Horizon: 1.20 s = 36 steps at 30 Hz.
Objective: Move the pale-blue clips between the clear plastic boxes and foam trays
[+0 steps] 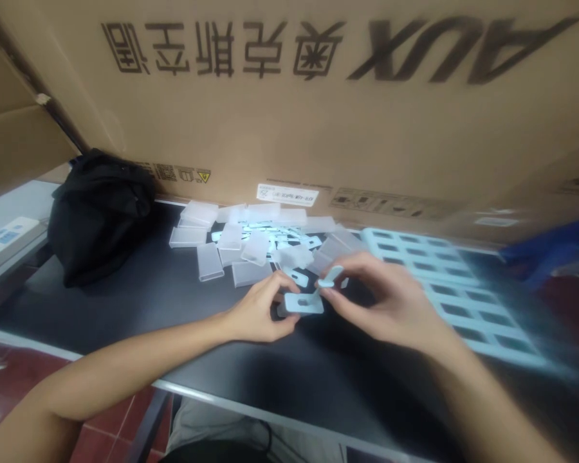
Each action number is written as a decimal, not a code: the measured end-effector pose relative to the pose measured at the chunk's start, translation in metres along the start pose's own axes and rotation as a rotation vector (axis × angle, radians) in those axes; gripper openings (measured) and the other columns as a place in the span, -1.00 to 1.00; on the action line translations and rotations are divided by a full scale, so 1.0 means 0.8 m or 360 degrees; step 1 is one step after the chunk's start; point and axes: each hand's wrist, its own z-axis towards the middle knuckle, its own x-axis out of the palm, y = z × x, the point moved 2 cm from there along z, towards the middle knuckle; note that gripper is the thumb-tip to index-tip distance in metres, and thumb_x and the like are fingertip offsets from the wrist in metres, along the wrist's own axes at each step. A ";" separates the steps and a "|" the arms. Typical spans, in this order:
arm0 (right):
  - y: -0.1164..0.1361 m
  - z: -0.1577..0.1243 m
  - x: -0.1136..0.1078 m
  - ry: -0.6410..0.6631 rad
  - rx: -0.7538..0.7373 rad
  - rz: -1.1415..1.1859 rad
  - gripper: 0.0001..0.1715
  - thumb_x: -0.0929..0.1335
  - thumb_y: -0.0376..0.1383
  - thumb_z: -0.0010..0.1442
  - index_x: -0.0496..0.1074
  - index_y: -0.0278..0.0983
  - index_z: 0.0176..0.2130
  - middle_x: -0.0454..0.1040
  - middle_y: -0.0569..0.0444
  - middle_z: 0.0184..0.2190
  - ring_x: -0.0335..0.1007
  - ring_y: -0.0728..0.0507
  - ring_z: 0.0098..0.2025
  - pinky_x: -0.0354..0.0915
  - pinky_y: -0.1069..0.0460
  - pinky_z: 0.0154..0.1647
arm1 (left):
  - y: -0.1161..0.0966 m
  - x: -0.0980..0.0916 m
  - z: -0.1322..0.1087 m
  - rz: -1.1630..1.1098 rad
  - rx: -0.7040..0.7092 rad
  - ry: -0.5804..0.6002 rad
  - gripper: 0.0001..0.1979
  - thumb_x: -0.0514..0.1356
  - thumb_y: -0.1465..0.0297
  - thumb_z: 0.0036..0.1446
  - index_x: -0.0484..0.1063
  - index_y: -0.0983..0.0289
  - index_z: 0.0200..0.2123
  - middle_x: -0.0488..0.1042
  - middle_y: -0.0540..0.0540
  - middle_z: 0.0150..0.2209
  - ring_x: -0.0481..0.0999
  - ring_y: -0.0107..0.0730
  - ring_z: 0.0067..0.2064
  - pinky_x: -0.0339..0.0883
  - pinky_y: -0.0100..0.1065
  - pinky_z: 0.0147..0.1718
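Near the middle of the table, my left hand [258,314] is closed, thumb and fingers gripping a light blue rectangular plate [314,306] with a slot in it. Something greyish shows under the plate's left end, too blurred to name. My right hand [395,305] pinches a small light blue tab [332,276] with a rounded end. The tab's lower end meets or overlaps the plate's right part; whether the two are joined I cannot tell. Just behind the hands lies a loose light blue slotted piece [299,278], beside a pile of frosted clear sleeves [210,262].
Two light blue trays [446,289] with rectangular openings lie to the right. A black cloth bag [101,215] sits on the left, near a white power strip [9,241]. A large cardboard box [289,128] walls off the back of the black table [174,347]. Blue material [554,247] shows far right.
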 end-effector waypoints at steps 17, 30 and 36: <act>0.010 -0.008 0.022 0.0548 0.0101 -0.0389 -0.74 0.36 -0.36 0.32 0.47 -0.18 0.00 0.52 -0.01 -0.15 0.50 -0.15 -0.13 0.45 -0.03 -0.13 | 0.009 -0.001 -0.006 0.0171 -0.0079 -0.0055 -0.47 0.31 0.46 0.11 0.21 0.18 0.12 0.46 0.13 -0.03 0.58 -0.25 -0.09 0.52 -0.22 -0.08; -0.138 0.000 -0.165 0.0143 0.0510 -0.1048 -0.82 0.46 -0.32 0.07 0.63 -0.21 -0.24 0.54 -0.09 -0.20 0.42 -0.17 -0.38 0.34 -0.09 -0.27 | -0.004 -0.007 -0.002 0.0298 0.0171 0.0025 -0.70 0.23 0.44 0.24 0.25 0.20 0.01 0.38 0.18 -0.03 0.44 -0.26 -0.07 0.49 -0.24 -0.15; -0.194 0.003 -0.186 0.0030 0.0911 -0.1117 -0.76 0.50 -0.36 0.03 0.65 -0.26 -0.22 0.53 -0.11 -0.23 0.40 -0.18 -0.33 0.27 -0.11 -0.18 | -0.009 -0.008 0.000 0.0318 0.0177 0.0147 -0.79 0.20 0.45 0.23 0.30 0.23 -0.07 0.41 0.17 -0.09 0.45 -0.26 -0.09 0.47 -0.27 -0.19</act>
